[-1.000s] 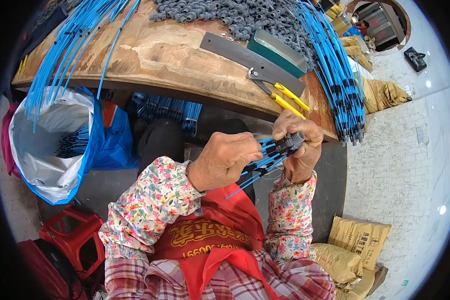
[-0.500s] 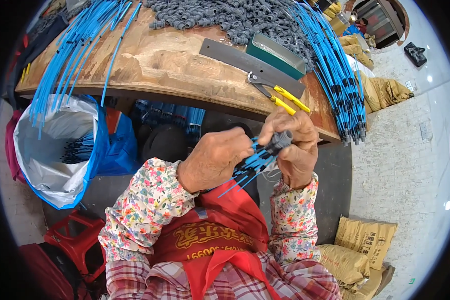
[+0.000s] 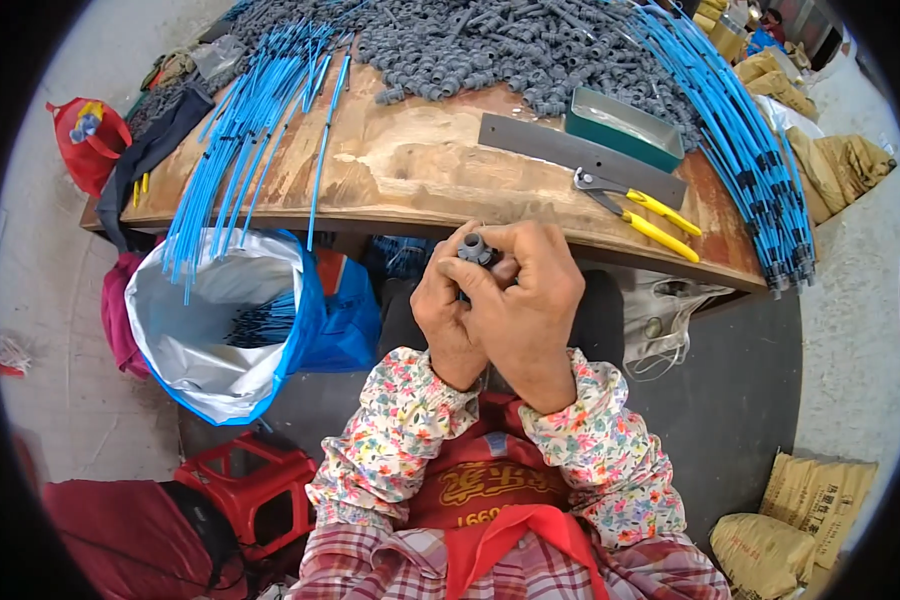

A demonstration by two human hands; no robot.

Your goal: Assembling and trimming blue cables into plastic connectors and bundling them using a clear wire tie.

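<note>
Now that the left hand (image 3: 438,308) has met the right hand (image 3: 530,300), both clasp the grey tubular fitting (image 3: 474,248), apparently steadying it.

The held tubular plastic fitting (image 3: 476,250) is dark grey, as is the heap of small plastic fittings (image 3: 530,45). Both bundles of thin rods, one at the left (image 3: 240,150) and one at the right (image 3: 750,150), are bright blue broken by black bands. The wooden counter (image 3: 410,165) is tan, blotched reddish brown. Yellow coats the handles of the metal cutters (image 3: 660,210); the rectangular tray (image 3: 620,145) is deep green. The cloth sleeves (image 3: 400,430) carry a floral print — pink, orange, green and blue on white — above a red-and-white plaid shirt (image 3: 650,575). The cloth apron (image 3: 495,450) is red with yellow print.
</note>
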